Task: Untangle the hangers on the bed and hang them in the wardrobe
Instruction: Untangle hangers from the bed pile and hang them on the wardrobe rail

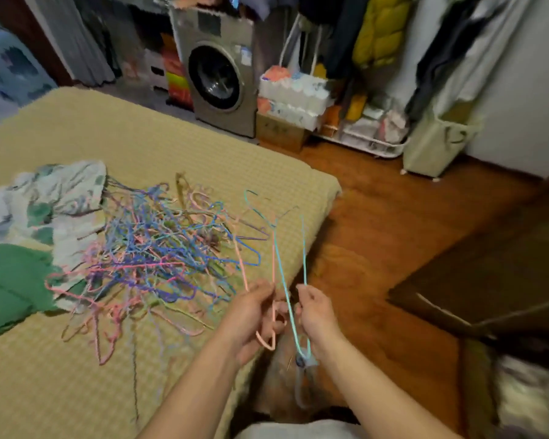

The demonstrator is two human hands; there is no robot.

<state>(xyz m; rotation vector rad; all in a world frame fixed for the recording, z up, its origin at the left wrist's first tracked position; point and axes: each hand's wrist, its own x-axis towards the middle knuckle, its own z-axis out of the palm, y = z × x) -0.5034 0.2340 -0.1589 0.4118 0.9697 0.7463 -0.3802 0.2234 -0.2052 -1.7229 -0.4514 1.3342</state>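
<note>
A tangled pile of thin wire hangers (pixel 152 258) in blue, pink, purple and teal lies on the yellow-green bed (pixel 171 147). My left hand (pixel 254 315) is closed on a pink hanger (pixel 273 324) at the bed's right edge. My right hand (pixel 314 312) pinches a teal hanger (pixel 281 264), whose hook points away from me over the bed corner. The two hangers cross between my hands, just right of the pile. Clothes hang on an open wardrobe rack (pixel 377 33) at the far right.
A crumpled patterned cloth (pixel 54 198) and a green garment (pixel 10 280) lie left of the pile. A washing machine (pixel 219 74), stacked boxes (pixel 292 99) and a fabric basket (pixel 435 144) stand past the bed. Wooden floor (pixel 377 217) lies to the right, dark furniture (pixel 488 264) beside it.
</note>
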